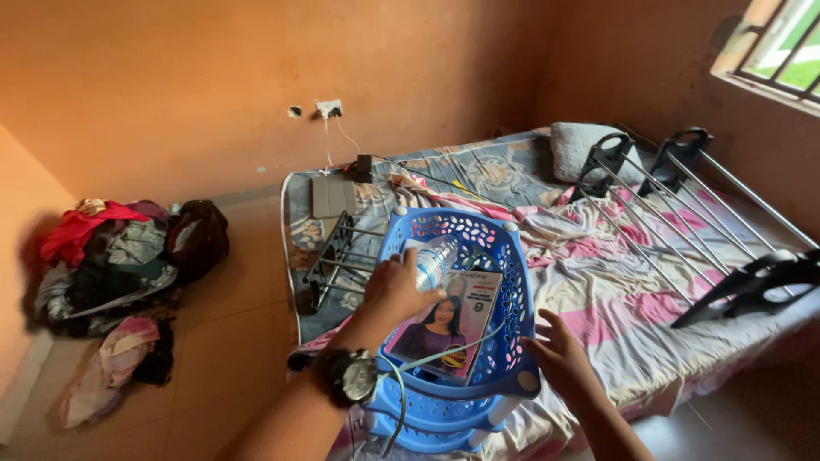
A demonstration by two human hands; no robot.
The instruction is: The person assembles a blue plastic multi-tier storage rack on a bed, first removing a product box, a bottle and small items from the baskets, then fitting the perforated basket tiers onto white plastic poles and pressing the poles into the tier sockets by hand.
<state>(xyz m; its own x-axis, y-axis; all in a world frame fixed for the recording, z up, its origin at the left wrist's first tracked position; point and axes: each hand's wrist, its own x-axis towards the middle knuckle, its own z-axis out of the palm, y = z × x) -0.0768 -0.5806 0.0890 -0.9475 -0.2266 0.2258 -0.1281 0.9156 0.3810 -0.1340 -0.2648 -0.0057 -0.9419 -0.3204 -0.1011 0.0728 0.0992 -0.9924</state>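
Plastic bottle (436, 260) half hidden in left hand (395, 290) grip.

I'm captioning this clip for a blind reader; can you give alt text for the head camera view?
The left hand holds a clear plastic water bottle over a blue perforated plastic rack with a printed card inside, while the right hand hovers open beside it. The rack rests against a mattress bearing metal rack frames.
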